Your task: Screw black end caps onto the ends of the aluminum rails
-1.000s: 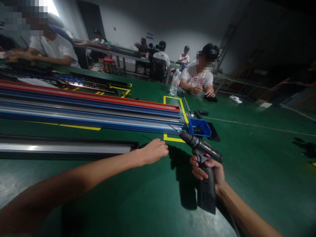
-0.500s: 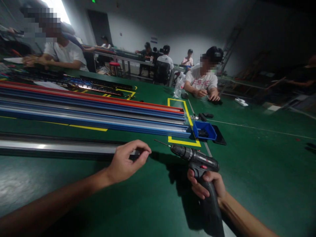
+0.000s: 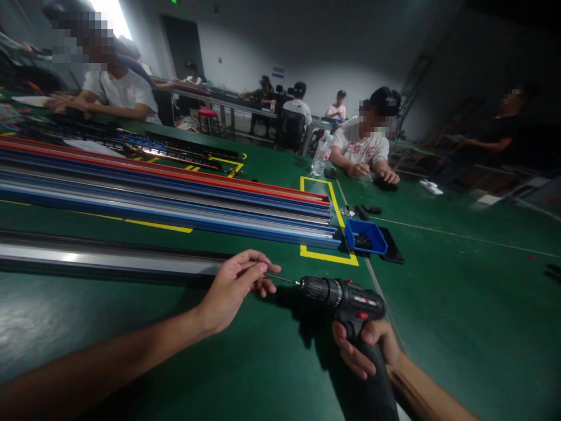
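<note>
My right hand (image 3: 366, 345) grips the handle of a black cordless drill (image 3: 346, 298), which points left. A long thin bit (image 3: 284, 279) sticks out of its chuck. My left hand (image 3: 241, 283) is closed at the bit's far end, with thumb and fingers around the tip. Whether a small part sits between those fingers is hidden. Behind the left hand lies the end of a long grey and black metal profile (image 3: 109, 259), stretching to the left edge of the view.
Blue profiles (image 3: 263, 225) and a red profile (image 3: 219, 178) lie side by side beyond. To their right are a blue bin (image 3: 366, 237) with black parts, a dark flat object (image 3: 393, 248) and a water bottle (image 3: 322, 153). A co-worker (image 3: 363, 140) sits across the green table (image 3: 460, 292).
The bit's tip has come into my left fingers; before, it was apart from them. The drill has swung lower and more level. My left fingers have spread slightly around the bit.
</note>
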